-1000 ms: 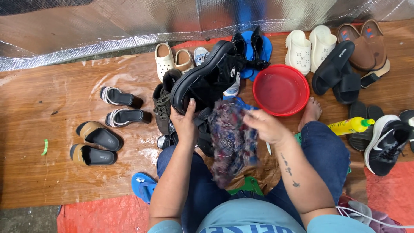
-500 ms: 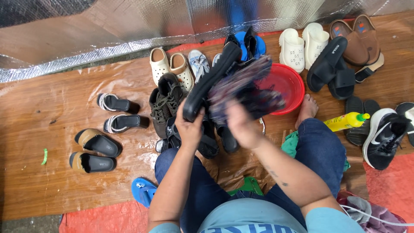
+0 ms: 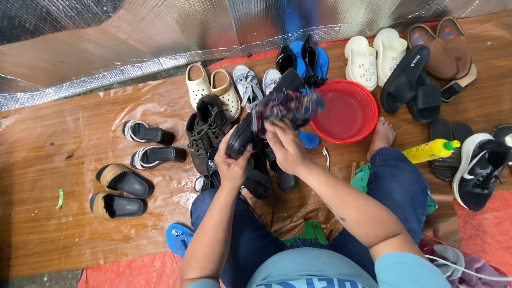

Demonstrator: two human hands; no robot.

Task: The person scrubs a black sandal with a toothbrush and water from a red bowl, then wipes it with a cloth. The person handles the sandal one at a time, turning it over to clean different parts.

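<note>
The left hand gripped a black shoe from below, fingers curled tight round its heel end. The right hand pressed a dark, patterned rag onto the top of the shoe. A second before, the rag hung loose under the shoe; now it was bunched up on it, and the shoe had been lifted higher, toward the red bowl. It looked like the wiping was well under way. The shoe looked smooth and firm, the rag soft and crumpled. The bowl was round, shiny plastic with water in it. Just past the knee lay a yellow bottle on its side. More shoes sat all around on the wet wooden floor: bumpy cream clogs, puffy white clogs, and brown lace-up boots.
</note>
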